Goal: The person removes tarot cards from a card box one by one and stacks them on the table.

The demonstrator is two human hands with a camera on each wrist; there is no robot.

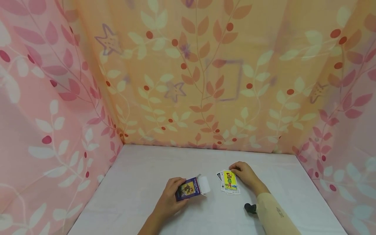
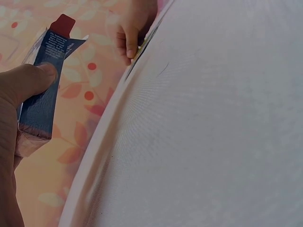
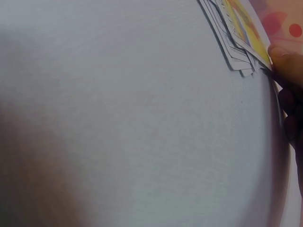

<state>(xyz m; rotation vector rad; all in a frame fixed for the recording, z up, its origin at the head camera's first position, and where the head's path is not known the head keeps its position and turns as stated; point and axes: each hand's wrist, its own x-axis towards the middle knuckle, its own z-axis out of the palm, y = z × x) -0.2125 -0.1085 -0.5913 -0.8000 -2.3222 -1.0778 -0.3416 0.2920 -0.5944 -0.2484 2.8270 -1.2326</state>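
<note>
My left hand [image 1: 171,197] grips a dark blue tarot card box [image 1: 188,189], its white end flap [image 1: 204,184] standing open toward the right. In the left wrist view the thumb presses on the printed side of the box [image 2: 40,104]. To the right, a loose, uneven stack of tarot cards [image 3: 227,54] lies on the white table. The top card [image 1: 230,180] is yellow with a standing figure. My right hand [image 1: 245,174] pinches that card at its upper right corner, thumb on its face in the right wrist view. How many cards lie beneath is hidden.
A small black object [image 1: 249,208] sits beside the right sleeve [image 1: 274,212], partly covered by it. The white tabletop [image 1: 141,169] ends at leaf-patterned curtains [image 1: 205,81] at the back and on both sides.
</note>
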